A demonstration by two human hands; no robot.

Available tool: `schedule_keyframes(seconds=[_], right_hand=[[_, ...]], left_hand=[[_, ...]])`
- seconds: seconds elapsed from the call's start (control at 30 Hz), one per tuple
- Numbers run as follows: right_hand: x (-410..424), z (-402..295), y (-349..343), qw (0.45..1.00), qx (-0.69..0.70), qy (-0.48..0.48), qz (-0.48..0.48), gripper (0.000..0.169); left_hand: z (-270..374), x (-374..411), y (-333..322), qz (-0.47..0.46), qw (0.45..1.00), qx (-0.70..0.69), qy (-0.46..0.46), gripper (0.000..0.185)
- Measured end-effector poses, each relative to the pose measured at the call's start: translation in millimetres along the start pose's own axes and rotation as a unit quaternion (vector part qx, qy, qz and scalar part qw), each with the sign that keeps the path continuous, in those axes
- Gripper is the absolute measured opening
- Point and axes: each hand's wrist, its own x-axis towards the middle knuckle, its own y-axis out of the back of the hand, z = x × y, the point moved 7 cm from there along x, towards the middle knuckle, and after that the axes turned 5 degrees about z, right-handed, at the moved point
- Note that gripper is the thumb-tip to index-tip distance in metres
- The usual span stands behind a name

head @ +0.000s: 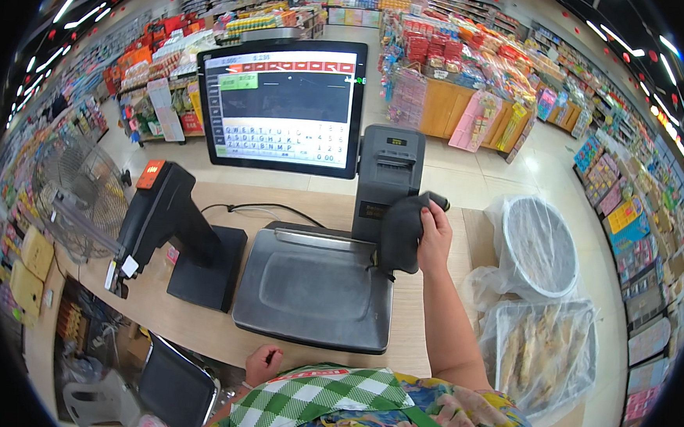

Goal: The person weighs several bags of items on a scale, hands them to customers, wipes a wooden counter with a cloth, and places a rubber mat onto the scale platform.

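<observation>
My right hand (436, 237) grips a black cloth (401, 232) against the right side of the dark label-printer housing (389, 175) of a weighing scale. The cloth hangs down to the back right corner of the metal weighing pan (316, 291), which bears nothing. Close to the counter's near edge, my left hand (263, 364) is curled into a loose fist beside the green-and-white checked apron, and nothing shows in it. A lit touchscreen monitor (281, 104) rises behind the pan, with keys and writing on it.
A black stand device (204, 264) with an orange top stands left of the scale. Behind it is a fan (81, 197). To the right are a plastic-covered round tub (542, 249) and a plastic-covered tray (545, 349). A white chair (98, 401) sits at lower left.
</observation>
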Motion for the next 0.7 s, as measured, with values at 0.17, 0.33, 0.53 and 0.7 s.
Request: schedule_keyframes(seconds=[0.17,0.33,0.53,0.7], right_hand=[[5,-12,-22,0.967,-0.206,0.149,-0.031,0.032],[1,-32,-32,0.877,-0.372,0.291,0.090,0.049],[10,-16,-21,0.894,-0.350,0.267,0.080,0.048],[21,7,7,0.935,-0.307,0.172,0.041,0.037]], left_hand=[[-8,3,-8,-0.020,1.000,0.005,-0.012,0.009],[-5,1,-9,-0.013,1.000,0.002,0.008,0.008],[-19,4,-16,-0.029,0.999,0.021,0.037,0.008],[-17,11,-23,-0.044,0.998,0.035,0.005,0.008]])
